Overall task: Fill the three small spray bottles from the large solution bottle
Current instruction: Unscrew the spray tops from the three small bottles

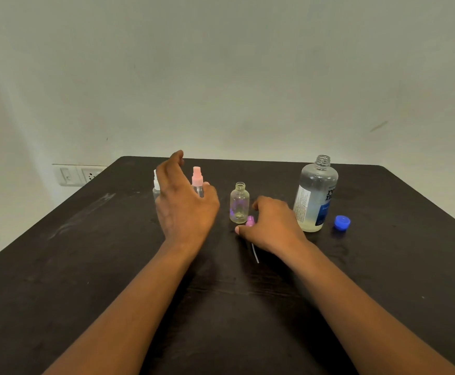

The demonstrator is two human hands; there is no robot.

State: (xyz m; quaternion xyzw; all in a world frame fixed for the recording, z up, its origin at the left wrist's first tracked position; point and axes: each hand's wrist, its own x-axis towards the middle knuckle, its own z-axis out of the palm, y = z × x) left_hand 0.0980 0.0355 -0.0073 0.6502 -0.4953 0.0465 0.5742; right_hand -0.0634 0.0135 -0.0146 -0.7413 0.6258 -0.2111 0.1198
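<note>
Spray bottles: middle one (239,203) uncapped and looks empty, its purple sprayer head (250,221) under the right hand (272,226), fingers curled on it. Left hand (184,201) spread, hovering at the pink-capped bottle (197,181) and white-capped one (156,185), contents unclear. Solution bottle (315,193) open, partly full, blue cap (341,222) beside it. Next: pour, steady aim into the narrow neck.

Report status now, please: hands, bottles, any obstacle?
Left hand open, reaching at pink-capped bottle. Right hand on purple sprayer top, grip unclear. Middle bottle uncapped; large bottle open. No obstacle.

Dark table (58,266) against pale wall (221,63)
</note>
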